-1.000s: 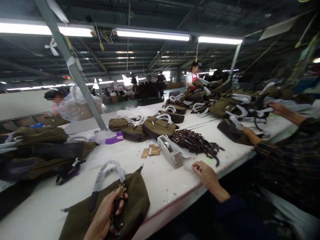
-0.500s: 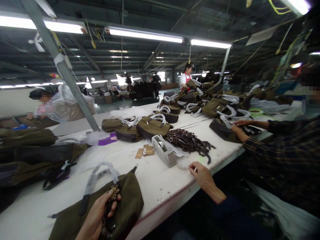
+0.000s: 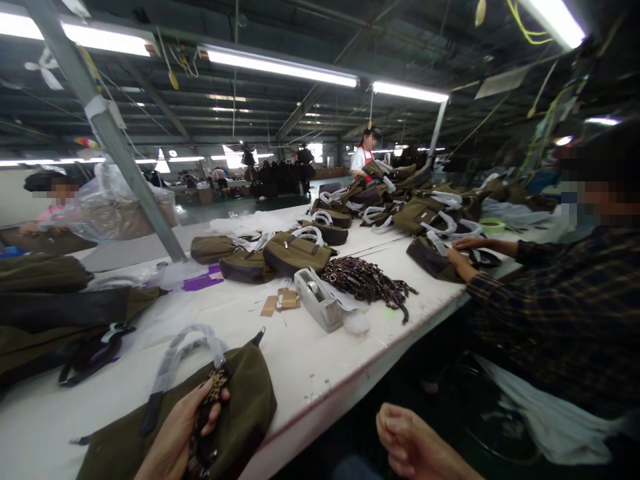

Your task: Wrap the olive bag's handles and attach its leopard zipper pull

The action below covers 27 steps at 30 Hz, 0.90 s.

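My left hand [image 3: 187, 417] is closed around a leopard-print strap [image 3: 216, 385], folded into a bundle, with its dark end hanging below the fingers. Under it lies an olive handbag [image 3: 245, 393] with dark trim, its handle [image 3: 173, 353] wrapped in white film. My right hand [image 3: 407, 433] is off the table's front edge, fingers curled in; whatever they hold, if anything, is hidden. On the tabletop between the hands and the far bags sit a grey tape dispenser [image 3: 320, 308], a heap of dark patterned straps [image 3: 367, 283] and several brown cardboard tags [image 3: 281, 301].
Handbags are piled along the far table [image 3: 420, 210], with more stacked at left [image 3: 45, 313]. A co-worker in a plaid shirt [image 3: 550, 293] handles a dark bag [image 3: 433, 259] at right. A slanted metal post [image 3: 125, 170] rises at left. Another person [image 3: 363, 160] stands behind the pile.
My right hand has drawn back from beside the tape dispenser, down past the table edge, its fingers now curled. My left hand keeps the strap over the bag. The view has shifted slightly right.
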Tool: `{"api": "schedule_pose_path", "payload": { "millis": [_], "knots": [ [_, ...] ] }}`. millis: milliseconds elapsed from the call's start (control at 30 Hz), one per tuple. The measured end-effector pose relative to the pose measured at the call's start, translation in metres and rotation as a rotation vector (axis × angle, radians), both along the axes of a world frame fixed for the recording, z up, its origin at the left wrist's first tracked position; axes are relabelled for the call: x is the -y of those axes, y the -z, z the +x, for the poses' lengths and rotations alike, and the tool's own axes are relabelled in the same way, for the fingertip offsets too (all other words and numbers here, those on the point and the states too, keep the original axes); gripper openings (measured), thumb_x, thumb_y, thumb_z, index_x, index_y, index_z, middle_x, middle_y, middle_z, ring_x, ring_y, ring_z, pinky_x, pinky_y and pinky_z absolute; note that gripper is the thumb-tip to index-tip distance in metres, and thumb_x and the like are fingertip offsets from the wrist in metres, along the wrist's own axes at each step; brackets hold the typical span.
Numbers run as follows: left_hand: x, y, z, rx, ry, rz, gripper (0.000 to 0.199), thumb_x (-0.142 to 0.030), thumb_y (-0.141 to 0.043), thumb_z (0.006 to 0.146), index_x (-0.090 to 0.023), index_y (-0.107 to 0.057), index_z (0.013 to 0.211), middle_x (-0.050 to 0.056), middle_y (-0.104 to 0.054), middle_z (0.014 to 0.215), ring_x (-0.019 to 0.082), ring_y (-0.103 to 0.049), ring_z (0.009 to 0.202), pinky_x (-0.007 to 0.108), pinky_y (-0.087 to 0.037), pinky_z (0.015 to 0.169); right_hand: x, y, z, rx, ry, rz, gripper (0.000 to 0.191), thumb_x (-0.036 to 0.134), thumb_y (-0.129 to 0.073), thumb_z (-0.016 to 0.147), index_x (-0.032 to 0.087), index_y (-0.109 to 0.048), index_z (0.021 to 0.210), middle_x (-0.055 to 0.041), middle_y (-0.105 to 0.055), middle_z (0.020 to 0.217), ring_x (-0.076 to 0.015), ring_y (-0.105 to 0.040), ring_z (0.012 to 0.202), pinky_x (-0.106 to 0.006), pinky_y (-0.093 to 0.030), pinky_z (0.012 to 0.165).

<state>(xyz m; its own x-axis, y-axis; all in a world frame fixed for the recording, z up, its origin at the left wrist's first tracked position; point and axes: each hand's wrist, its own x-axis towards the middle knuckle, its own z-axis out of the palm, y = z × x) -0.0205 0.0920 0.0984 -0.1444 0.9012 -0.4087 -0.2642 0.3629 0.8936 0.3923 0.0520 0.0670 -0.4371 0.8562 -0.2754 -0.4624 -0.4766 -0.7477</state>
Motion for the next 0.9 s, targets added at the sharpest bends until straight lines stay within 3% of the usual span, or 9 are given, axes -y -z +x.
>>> {"api": "schedule_pose_path", "payload": {
  "millis": [100,233,367,433,533,633,733,900],
  "knots": [
    [0.001,0.001,0.0,0.002,0.004,0.008,0.046,-0.055,-0.074,0.07,-0.01,-0.068,0.08,-0.003,-0.052,0.051,0.003,-0.037,0.04,0.011,-0.028,0.037,-0.006,-0.013,-0.021,0.065,-0.062,0.08,0.028,0.038,-0.072,0.077,0.017,-0.055,0.075,0.0049,-0.043,0.063,-0.0039,-0.029,0.046,-0.02,-0.02,0.043],
    [0.002,0.002,0.0,0.0,0.002,0.044,0.048,-0.055,-0.072,0.073,-0.008,-0.068,0.079,-0.002,-0.052,0.051,0.002,-0.038,0.039,0.011,-0.027,0.037,-0.064,-0.03,-0.051,0.475,0.045,0.341,0.026,0.042,-0.068,0.078,0.017,-0.061,0.079,0.0037,-0.049,0.063,-0.0073,-0.038,0.05,-0.021,-0.029,0.046],
    [0.004,0.001,-0.001,0.007,-0.005,0.074,0.047,-0.054,-0.071,0.074,-0.008,-0.067,0.078,-0.002,-0.053,0.05,0.002,-0.039,0.038,0.011,-0.026,0.037,-0.122,-0.019,-0.067,0.937,0.071,0.721,0.014,0.031,-0.058,0.08,0.018,-0.061,0.074,0.0009,-0.055,0.065,-0.0141,-0.051,0.062,-0.025,-0.041,0.058],
    [0.005,0.0,0.0,0.002,-0.006,0.091,0.046,-0.053,-0.069,0.076,-0.008,-0.068,0.078,-0.002,-0.053,0.05,0.002,-0.04,0.038,0.011,-0.026,0.037,-0.136,-0.01,-0.068,1.223,0.01,0.915,0.011,0.022,-0.054,0.08,0.017,-0.063,0.074,-0.0019,-0.061,0.072,-0.0164,-0.056,0.07,-0.028,-0.044,0.067],
    [0.007,-0.002,0.001,0.0,-0.014,0.098,0.045,-0.053,-0.068,0.076,-0.008,-0.068,0.077,-0.002,-0.053,0.049,0.003,-0.04,0.037,0.012,-0.025,0.036,-0.138,-0.01,-0.072,1.54,-0.03,1.117,0.015,0.018,-0.053,0.085,0.017,-0.067,0.09,-0.0066,-0.065,0.093,-0.0183,-0.06,0.079,-0.029,-0.044,0.072],
    [0.008,-0.004,0.002,0.005,-0.023,0.094,0.045,-0.053,-0.068,0.076,-0.007,-0.068,0.077,-0.001,-0.054,0.05,0.003,-0.04,0.038,0.013,-0.025,0.036,-0.138,-0.025,-0.095,1.59,-0.053,1.25,0.02,0.021,-0.05,0.092,0.019,-0.066,0.104,-0.0072,-0.064,0.104,-0.0187,-0.063,0.088,-0.028,-0.046,0.077],
    [0.008,-0.005,0.003,0.001,-0.027,0.107,0.045,-0.052,-0.067,0.077,-0.007,-0.068,0.078,-0.001,-0.055,0.05,0.003,-0.041,0.038,0.012,-0.025,0.036,-0.147,-0.042,-0.133,1.621,-0.218,1.351,0.02,0.022,-0.051,0.094,0.018,-0.066,0.107,-0.0095,-0.066,0.105,-0.0213,-0.064,0.096,-0.03,-0.048,0.083],
    [0.011,-0.005,0.008,-0.019,-0.038,0.114,0.044,-0.054,-0.07,0.074,-0.01,-0.065,0.079,0.0,-0.057,0.051,0.004,-0.04,0.038,0.013,-0.028,0.036,-0.163,-0.049,-0.187,1.704,-0.4,1.41,0.023,0.0,-0.049,0.085,0.006,-0.068,0.098,-0.021,-0.07,0.101,-0.0274,-0.067,0.093,-0.036,-0.053,0.079]
  ]
}}
